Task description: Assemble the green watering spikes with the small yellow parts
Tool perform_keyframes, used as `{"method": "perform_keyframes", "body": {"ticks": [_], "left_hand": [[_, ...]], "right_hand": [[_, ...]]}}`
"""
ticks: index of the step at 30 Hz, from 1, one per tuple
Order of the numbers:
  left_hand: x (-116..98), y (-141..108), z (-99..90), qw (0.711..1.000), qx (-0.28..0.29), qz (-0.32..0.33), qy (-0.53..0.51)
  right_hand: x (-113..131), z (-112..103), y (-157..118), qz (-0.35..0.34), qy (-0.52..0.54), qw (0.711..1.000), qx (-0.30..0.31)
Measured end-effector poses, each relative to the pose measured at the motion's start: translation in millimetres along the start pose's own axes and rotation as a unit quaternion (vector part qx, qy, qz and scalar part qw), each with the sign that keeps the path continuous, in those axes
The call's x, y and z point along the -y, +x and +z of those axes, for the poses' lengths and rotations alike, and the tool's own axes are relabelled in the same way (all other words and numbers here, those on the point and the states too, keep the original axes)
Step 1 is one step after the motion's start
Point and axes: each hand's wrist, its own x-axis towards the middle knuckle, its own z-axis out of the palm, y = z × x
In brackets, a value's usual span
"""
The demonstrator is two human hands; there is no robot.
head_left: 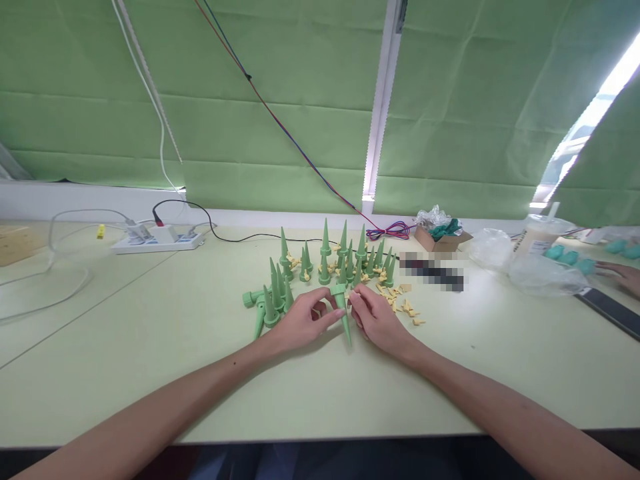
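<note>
My left hand (313, 313) grips a green plastic spike (343, 317), its wide cap up and its point slanting down toward the table. Close by on the other side, my right hand (373, 313) is closed in a pinch beside the cap; whatever sits between those fingertips is too small and hidden to name. Behind both hands stand several green spikes (325, 240), points up, with small yellow plastic pieces (305, 275) at many of their bases. Loose yellow pieces (410, 310) lie right of my right hand. Left of my left hand, some green spikes (259, 320) lie over on their sides.
A white power strip (157, 241) with cables is at the back left. Along the back right are a small cardboard box (443, 239), clear plastic bags and a drink cup (537, 237). A phone (613, 310) and another person's hand (625, 275) are at the far right, near teal pieces.
</note>
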Motion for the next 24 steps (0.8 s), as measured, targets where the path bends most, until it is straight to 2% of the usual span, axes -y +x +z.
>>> {"method": "perform_keyframes", "body": {"ticks": [24], "left_hand": [[0.1,0.0,-0.1,1.0,-0.003,0.005,0.001]], "right_hand": [[-2.0,1.0,1.3,0.0,0.004,1.0,-0.005]]}}
